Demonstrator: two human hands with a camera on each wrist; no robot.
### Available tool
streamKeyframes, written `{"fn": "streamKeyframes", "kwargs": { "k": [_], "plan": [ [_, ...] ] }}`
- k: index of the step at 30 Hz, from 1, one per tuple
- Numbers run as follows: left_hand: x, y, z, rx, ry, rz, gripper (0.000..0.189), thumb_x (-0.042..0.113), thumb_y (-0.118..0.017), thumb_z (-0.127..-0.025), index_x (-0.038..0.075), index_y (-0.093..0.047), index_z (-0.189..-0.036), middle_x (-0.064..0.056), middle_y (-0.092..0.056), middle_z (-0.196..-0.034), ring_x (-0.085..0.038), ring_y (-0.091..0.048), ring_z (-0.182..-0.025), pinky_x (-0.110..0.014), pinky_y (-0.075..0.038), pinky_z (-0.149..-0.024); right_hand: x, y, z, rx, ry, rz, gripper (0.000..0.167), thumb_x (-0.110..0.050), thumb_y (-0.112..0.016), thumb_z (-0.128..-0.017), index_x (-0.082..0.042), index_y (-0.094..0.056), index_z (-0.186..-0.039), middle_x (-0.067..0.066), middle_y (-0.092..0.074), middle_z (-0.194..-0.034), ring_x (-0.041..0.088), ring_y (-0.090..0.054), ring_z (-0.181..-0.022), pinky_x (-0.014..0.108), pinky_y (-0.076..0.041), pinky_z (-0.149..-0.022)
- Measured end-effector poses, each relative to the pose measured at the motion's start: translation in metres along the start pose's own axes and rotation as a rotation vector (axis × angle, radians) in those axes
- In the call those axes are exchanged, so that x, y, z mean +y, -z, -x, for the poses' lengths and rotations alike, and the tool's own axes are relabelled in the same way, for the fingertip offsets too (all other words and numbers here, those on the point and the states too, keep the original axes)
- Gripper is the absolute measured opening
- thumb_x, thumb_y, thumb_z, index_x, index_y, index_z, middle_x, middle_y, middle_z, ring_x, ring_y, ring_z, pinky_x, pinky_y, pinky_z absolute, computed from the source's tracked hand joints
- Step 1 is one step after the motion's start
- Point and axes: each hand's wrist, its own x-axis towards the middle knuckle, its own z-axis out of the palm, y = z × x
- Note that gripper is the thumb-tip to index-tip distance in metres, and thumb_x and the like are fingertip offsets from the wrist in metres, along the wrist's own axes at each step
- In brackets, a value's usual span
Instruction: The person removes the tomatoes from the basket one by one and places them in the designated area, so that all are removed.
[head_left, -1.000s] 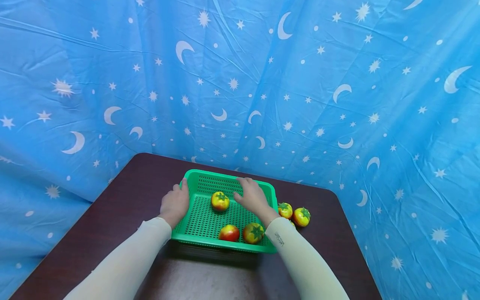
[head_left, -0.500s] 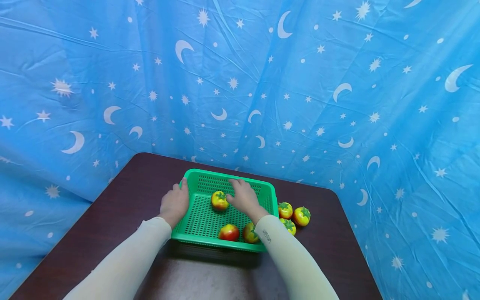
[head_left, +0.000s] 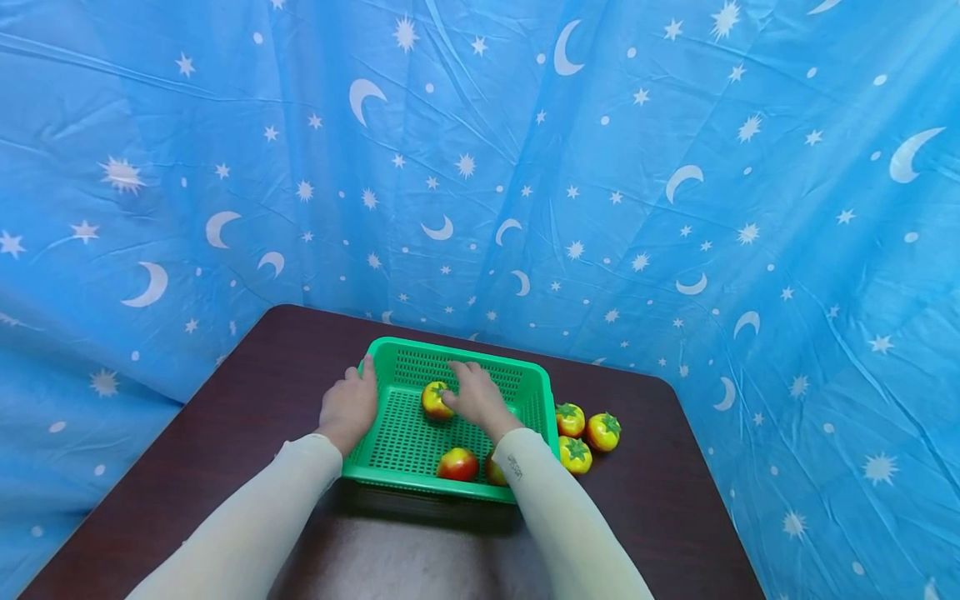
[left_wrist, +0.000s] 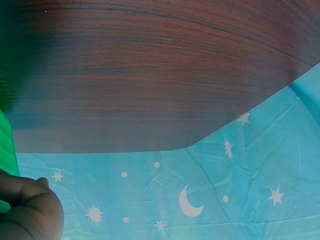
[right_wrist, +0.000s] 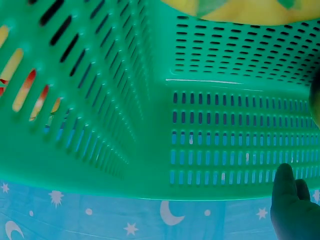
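A green plastic basket (head_left: 405, 483) stands on the table. My left hand (head_left: 349, 410) holds its left rim, and in the left wrist view the left hand's curled fingers (left_wrist: 32, 212) are beside the green wall. My right hand (head_left: 480, 402) is inside the basket, its fingers spread at a yellow-red tomato (head_left: 433, 401); whether they touch it I cannot tell. Nearer the front wall lie a red-yellow tomato (head_left: 457, 465) and another tomato (head_left: 495, 472), partly hidden by my right sleeve. In the right wrist view, right-hand fingers (right_wrist: 285, 185) extend by the slotted wall.
Three yellow-red tomatoes lie just outside the basket's right side: one at the back (head_left: 570, 420), one farther right (head_left: 603, 432), one in front (head_left: 576, 455). The dark brown table (head_left: 247, 400) ends at a blue curtain (head_left: 465, 208) printed with stars and moons.
My right hand has moved left inside the basket, up to the tomato near the back. Its sleeve now covers more of the front-right tomato. My left hand has stayed on the rim.
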Motion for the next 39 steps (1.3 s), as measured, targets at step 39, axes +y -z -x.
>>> {"fn": "streamKeyframes", "kwargs": {
  "k": [39],
  "plan": [
    [0.0, 0.0, 0.0, 0.003, -0.001, -0.023, 0.061, -0.001, -0.041, -0.103, -0.003, -0.016, -0.159, -0.029, -0.054, -0.113, -0.028, -0.057, -0.072, -0.043, -0.053, -0.058, 0.005, -0.041, -0.004, -0.151, -0.053, -0.056, 0.067, -0.042, -0.063, -0.098, -0.03, -0.035, -0.157, 0.015, -0.023, -0.165, 0.043, -0.029, -0.149, 0.061, -0.042, -0.109]
  ]
}}
